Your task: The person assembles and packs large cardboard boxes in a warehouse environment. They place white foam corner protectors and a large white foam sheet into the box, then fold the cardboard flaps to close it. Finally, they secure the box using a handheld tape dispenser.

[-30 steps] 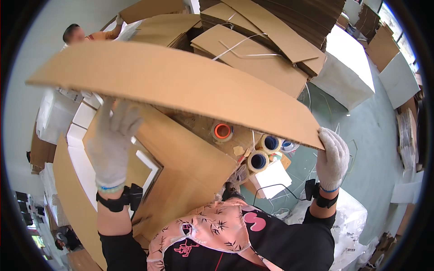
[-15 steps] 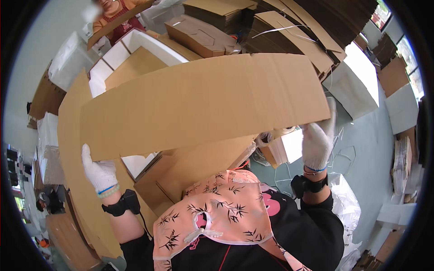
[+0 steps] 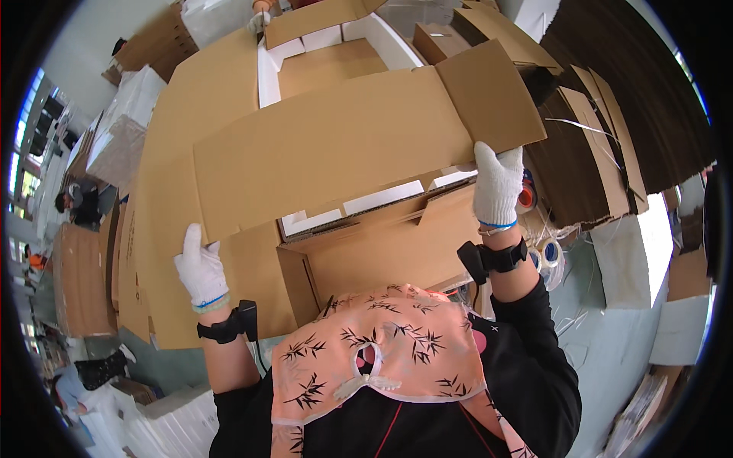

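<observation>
I hold a flat brown cardboard sheet (image 3: 343, 145) with folded flaps out in front of me. My left hand (image 3: 200, 267), in a white glove, grips its lower left corner. My right hand (image 3: 498, 183), also gloved, grips its lower right edge below a flap. Under the sheet stands an open cardboard box (image 3: 382, 244) with white foam pieces (image 3: 382, 200) showing along its top.
A second open box with white foam (image 3: 321, 46) lies beyond, where another person's gloved hand (image 3: 257, 20) reaches in. Stacks of flat cardboard (image 3: 611, 130) fill the right. Tape rolls (image 3: 546, 252) lie by my right wrist. People sit at far left (image 3: 76, 202).
The cardboard sheet has swung down and away from my face, now lying lower over the open box. My view has turned left; both hands stay on the sheet's ends.
</observation>
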Action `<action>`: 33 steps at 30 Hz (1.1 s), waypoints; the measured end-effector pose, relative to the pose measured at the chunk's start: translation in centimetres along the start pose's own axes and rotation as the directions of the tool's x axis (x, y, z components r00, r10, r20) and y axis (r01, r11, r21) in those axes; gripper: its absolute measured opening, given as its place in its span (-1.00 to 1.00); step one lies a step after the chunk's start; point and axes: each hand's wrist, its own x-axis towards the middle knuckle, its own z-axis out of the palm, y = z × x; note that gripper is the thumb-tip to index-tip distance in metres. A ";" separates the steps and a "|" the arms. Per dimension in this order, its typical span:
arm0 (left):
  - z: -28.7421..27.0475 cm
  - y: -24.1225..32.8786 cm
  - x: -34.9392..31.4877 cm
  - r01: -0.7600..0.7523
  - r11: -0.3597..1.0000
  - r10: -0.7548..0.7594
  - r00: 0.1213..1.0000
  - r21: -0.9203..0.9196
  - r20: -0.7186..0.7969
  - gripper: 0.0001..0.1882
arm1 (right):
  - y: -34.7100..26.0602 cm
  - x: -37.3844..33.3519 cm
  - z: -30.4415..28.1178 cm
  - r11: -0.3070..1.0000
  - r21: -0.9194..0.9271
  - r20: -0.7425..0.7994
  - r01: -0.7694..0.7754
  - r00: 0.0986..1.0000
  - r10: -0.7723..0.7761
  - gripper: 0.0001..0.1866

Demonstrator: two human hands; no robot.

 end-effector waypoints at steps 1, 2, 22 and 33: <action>0.0 0.1 -0.2 -0.003 0.990 0.008 0.999 0.140 -0.032 -0.55 | 0.0 0.6 0.5 0.990 -0.139 0.007 0.035 0.999 -0.035 -0.67; 0.0 0.4 -0.3 -0.001 0.960 0.021 0.997 0.278 -0.069 -0.54 | 0.2 1.5 0.7 0.953 -0.302 0.079 0.021 0.997 0.003 -0.67; 9.5 -10.6 1.2 -0.500 -0.413 -0.412 0.848 0.761 0.334 -0.32 | 13.6 9.9 -4.5 0.283 0.193 0.977 0.939 -0.158 -0.141 -0.87; -9.8 5.9 -21.4 0.220 -0.163 0.308 0.937 0.962 -0.163 -0.35 | 15.7 9.8 -6.1 0.522 -0.217 0.976 0.825 0.166 0.144 -0.57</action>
